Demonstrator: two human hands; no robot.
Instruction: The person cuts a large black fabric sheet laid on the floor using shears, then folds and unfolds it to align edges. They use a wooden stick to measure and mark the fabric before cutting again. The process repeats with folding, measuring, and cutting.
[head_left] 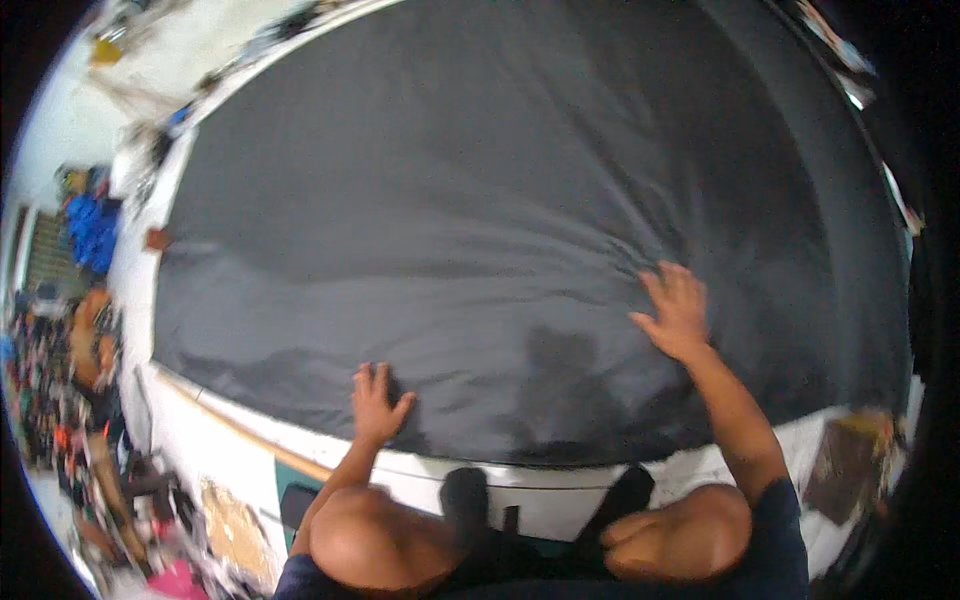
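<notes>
While the left hand [376, 408] rests on black sheeting [400, 220], the right hand [677, 318] lies farther forward; each grip is spread

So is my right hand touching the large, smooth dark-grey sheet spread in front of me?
Touching. The head view shows the bare right hand resting splayed on the large, smooth dark-grey sheet, with creases fanning out from it.

Sheet [430, 190]: is lying before you. On it: your left hand [373, 408] is resting by the near edge, your right hand [679, 312] farther forward. Clutter [88, 345]: is lying leftward.
</notes>
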